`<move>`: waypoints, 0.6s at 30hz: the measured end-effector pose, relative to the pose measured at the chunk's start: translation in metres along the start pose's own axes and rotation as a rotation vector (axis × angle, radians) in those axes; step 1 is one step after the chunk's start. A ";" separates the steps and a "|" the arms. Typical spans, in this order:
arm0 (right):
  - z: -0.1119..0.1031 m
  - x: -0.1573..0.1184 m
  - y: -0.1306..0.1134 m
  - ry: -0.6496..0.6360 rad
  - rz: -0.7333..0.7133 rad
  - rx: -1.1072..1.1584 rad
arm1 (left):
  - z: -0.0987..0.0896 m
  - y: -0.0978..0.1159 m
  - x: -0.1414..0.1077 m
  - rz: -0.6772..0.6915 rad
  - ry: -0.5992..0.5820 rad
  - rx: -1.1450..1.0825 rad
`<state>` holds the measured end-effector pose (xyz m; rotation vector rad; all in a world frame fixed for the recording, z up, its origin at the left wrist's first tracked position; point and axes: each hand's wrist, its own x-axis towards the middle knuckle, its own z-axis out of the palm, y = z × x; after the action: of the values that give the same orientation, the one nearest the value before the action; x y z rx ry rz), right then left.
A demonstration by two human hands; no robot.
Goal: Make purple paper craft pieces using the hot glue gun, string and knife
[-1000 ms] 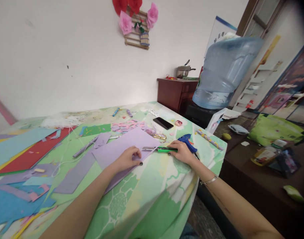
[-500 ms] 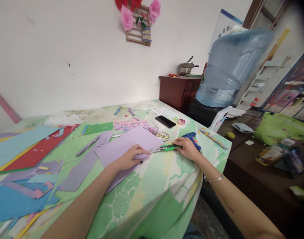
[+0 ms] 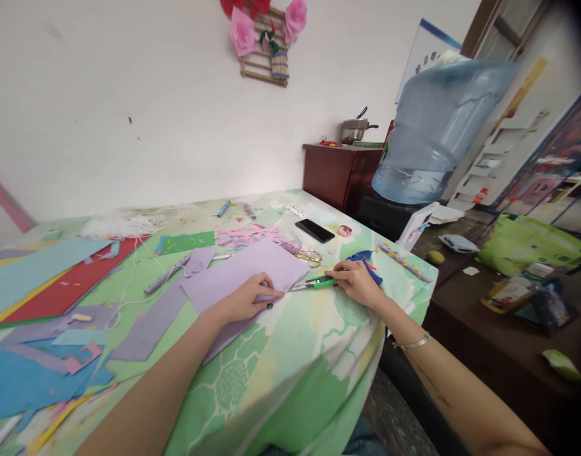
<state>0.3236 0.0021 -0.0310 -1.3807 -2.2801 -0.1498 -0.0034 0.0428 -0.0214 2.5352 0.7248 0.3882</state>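
Observation:
A light purple sheet of craft paper (image 3: pixel 242 269), apparently folded over, lies at a slant on the cloth-covered table. My left hand (image 3: pixel 245 296) holds it down near its right edge, thumb and forefinger gripping that edge. A green utility knife (image 3: pixel 321 282) is closed in my right hand (image 3: pixel 359 283); its blade points left at the paper's edge, close to my left forefinger. Whether the blade sits inside the fold I cannot tell. Just behind my right hand are a blue object (image 3: pixel 370 265), partly hidden, and gold-handled scissors (image 3: pixel 309 256).
Beyond the paper lie a black phone (image 3: pixel 315 230) and pink scraps (image 3: pixel 252 235). Coloured sheets (image 3: pixel 71 285) and purple offcuts (image 3: pixel 152 323) spread over the left side. A patterned stick (image 3: pixel 404 261) is near the table's right edge. A large water bottle (image 3: pixel 437 126) stands beyond.
The view has shifted slightly. Both hands keep nearly the same places, with the utility knife still at the paper's edge.

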 end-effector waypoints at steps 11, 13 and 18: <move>0.001 0.001 0.004 -0.014 -0.001 0.039 | -0.002 -0.003 0.001 0.045 0.026 -0.026; 0.001 0.002 0.003 -0.020 -0.006 0.038 | -0.003 -0.003 0.001 0.036 0.025 -0.037; 0.000 0.001 0.001 -0.029 -0.005 0.020 | -0.005 -0.004 -0.001 0.026 0.016 -0.036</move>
<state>0.3240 0.0040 -0.0309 -1.3757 -2.3029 -0.1086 -0.0076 0.0473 -0.0193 2.5123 0.6851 0.4271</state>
